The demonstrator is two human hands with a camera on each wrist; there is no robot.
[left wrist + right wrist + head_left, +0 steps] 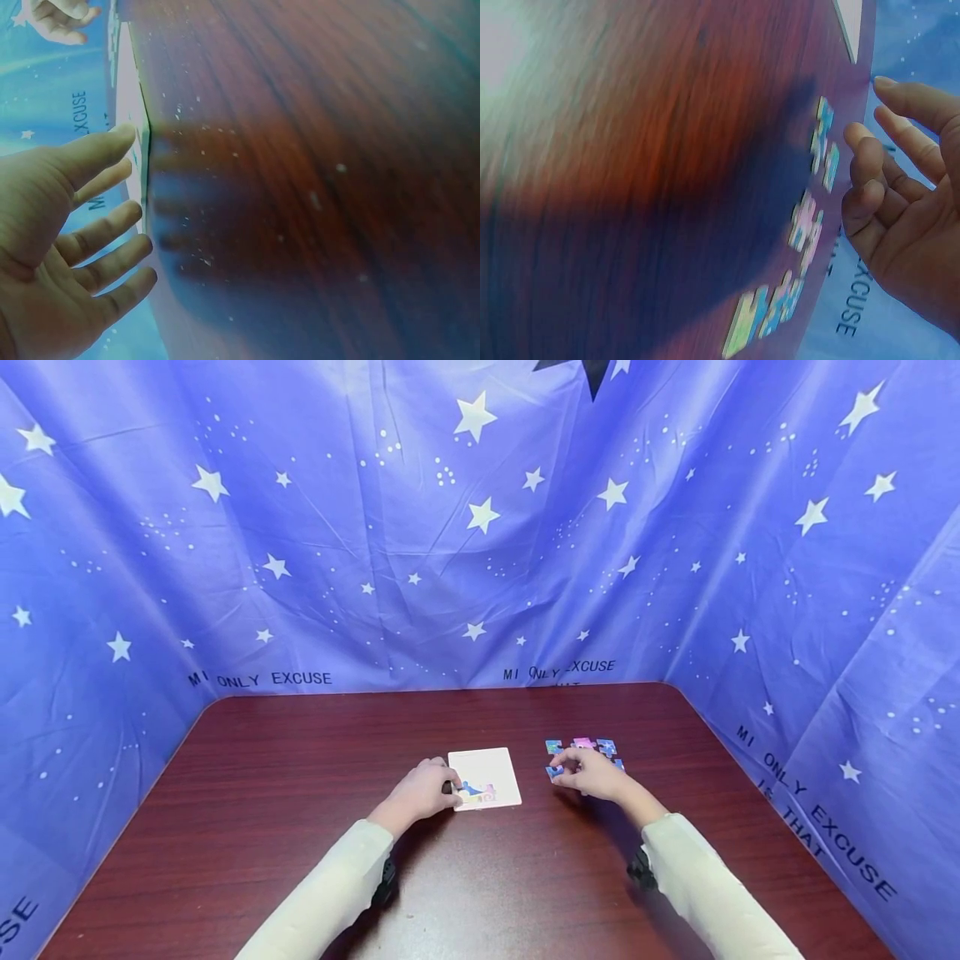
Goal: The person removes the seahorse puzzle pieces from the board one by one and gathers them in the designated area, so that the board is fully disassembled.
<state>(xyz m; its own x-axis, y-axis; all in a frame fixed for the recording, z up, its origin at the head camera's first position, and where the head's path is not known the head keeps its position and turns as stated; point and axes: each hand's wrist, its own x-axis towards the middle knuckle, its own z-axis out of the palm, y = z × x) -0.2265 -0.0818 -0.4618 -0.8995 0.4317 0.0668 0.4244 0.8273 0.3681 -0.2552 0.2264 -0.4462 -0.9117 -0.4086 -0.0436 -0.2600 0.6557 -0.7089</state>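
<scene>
A square white puzzle board (pixel 483 768) lies on the table, with a few coloured jigsaw pieces (pixel 477 792) at its near left corner. My left hand (pixel 423 789) is at that corner, its thumb and fingertips at the board's edge. In the left wrist view the left hand's fingers (pixel 112 225) are spread and loosely bent. To the right, my right hand (pixel 594 774) hovers over loose jigsaw pieces (pixel 606 747) and hides some of them. Its thumb and index finger stand apart near a blue piece (pixel 553 771). The right wrist view shows nothing in the right hand (pixel 915 195).
The loose pieces (pixel 806 221) lie in a small group right of the board. A dark red-brown wooden table (pixel 315 735) holds everything. Blue star-printed cloth (pixel 375 527) hangs behind and along both sides of the table.
</scene>
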